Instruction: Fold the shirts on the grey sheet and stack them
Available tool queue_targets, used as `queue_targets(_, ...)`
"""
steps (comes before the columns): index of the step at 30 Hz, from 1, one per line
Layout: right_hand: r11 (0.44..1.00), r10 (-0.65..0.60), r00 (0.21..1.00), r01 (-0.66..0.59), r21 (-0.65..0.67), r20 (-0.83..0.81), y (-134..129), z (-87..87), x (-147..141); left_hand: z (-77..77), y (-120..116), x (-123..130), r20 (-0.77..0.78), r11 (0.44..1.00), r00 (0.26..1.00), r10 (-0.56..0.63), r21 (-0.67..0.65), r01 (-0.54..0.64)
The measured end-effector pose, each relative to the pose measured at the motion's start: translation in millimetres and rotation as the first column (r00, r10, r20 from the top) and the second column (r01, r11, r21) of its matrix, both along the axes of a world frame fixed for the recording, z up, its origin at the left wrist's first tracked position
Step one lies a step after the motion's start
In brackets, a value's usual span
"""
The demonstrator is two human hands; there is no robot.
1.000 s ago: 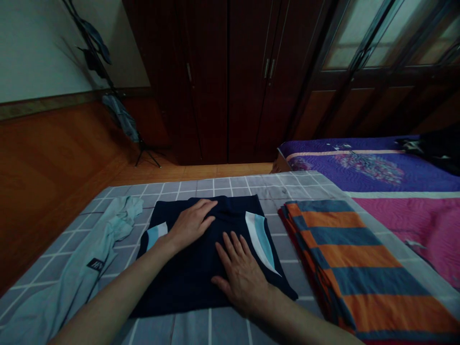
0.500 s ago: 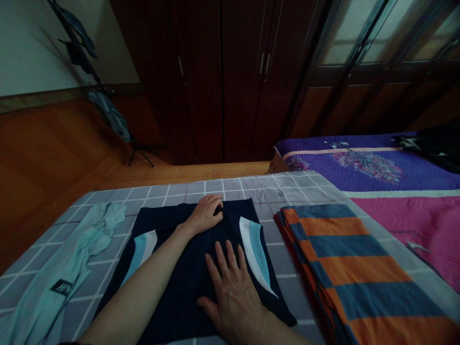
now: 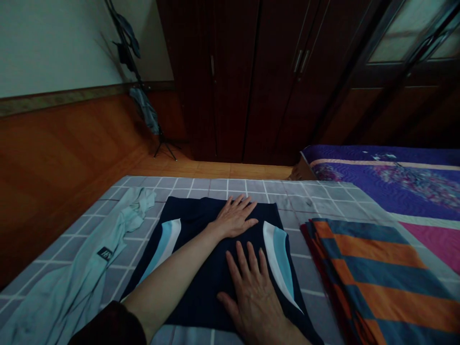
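A navy garment (image 3: pixel 212 282) with white and light-blue panels lies folded flat on a grey checked sheet (image 3: pixel 305 201). My left hand (image 3: pixel 235 218) rests palm down near the garment's far edge, fingers spread. Lower down, my right hand (image 3: pixel 253 292) presses flat on the same garment, close to the right panel. Neither hand grips anything. A crumpled pale-blue shirt (image 3: pixel 97 258) lies to the left of the garment, and a folded orange and blue striped cloth (image 3: pixel 377 273) lies to its right.
The sheet's far edge meets a wooden floor (image 3: pixel 215 170). A purple and pink quilted bedcover (image 3: pixel 406 182) lies at the right. A dark wardrobe (image 3: pixel 251 86) stands ahead, and a stand with hanging clothes (image 3: pixel 143 105) stands by the wall.
My left hand has slid forward and right across the garment, and the navy cloth looks flatter. The view has swung left, shifting everything rightward in the picture.
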State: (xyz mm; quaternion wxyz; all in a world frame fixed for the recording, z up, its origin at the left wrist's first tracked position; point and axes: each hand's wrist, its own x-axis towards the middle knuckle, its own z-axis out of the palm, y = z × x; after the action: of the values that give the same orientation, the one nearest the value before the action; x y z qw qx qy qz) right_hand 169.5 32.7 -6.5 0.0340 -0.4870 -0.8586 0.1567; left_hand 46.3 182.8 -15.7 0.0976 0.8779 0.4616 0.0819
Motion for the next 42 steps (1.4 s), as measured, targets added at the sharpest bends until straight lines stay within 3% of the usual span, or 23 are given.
queue_targets(5,0.999,0.002,1.000,-0.003,0.052,0.003,-1.4,-4.1,0.4,-0.1,3.8,1.2,0.010,0.999,0.999,0.053,0.006,-0.053)
queue_targets(8,0.997,0.002,1.000,-0.002,0.075,0.009,-2.3,-3.9,0.7,10.1,-0.2,-1.2,0.015,0.997,0.998,0.060,0.037,-0.060)
queue_targets(13,0.994,0.010,1.000,-0.011,0.106,0.013,-2.7,-2.7,1.0,41.6,-37.5,-29.3,0.037,0.984,0.992,0.120,0.129,-0.124)
queue_targets(15,0.993,0.015,1.000,-0.016,0.113,0.015,-2.8,-2.2,0.8,46.7,-59.4,-48.8,0.040,0.973,0.986,0.164,0.157,-0.169)
queue_targets(17,0.992,0.018,1.000,-0.021,0.125,0.020,-3.1,-1.8,0.6,42.3,-78.6,-68.7,0.016,0.960,0.974,0.227,0.163,-0.226)
queue_targets(20,0.990,0.024,0.999,-0.027,0.137,0.027,-3.5,-2.3,0.3,22.9,-94.5,-90.8,-0.023,0.934,0.948,0.319,0.177,-0.310)
queue_targets(23,0.990,0.019,0.999,-0.023,0.142,0.028,-3.4,-5.3,0.6,2.5,-95.5,-100.3,-0.031,0.922,0.935,0.353,0.182,-0.342)
queue_targets(26,0.988,0.020,0.999,-0.024,0.155,0.029,-2.9,-8.5,1.1,-7.5,-90.8,-102.3,-0.056,0.931,0.939,0.340,0.160,-0.328)
queue_targets(29,0.986,0.026,0.999,-0.032,0.164,0.038,-2.7,-8.7,1.1,-5.2,-87.9,-103.2,-0.094,0.943,0.942,0.323,0.119,-0.311)
queue_targets(33,0.987,0.027,0.998,-0.036,0.155,0.058,-2.5,-6.5,0.9,9.5,-91.4,-106.1,-0.116,0.960,0.953,0.279,0.041,-0.276)
queue_targets(36,0.988,0.026,0.998,-0.033,0.151,0.048,-1.9,-6.7,1.4,16.0,-97.5,-107.6,-0.097,0.964,0.960,0.263,0.073,-0.257)
queue_targets(42,0.991,0.024,0.998,-0.032,0.132,0.065,-0.9,-5.3,0.2,3.8,-103.1,-108.9,-0.098,0.942,0.938,0.334,0.066,-0.328)
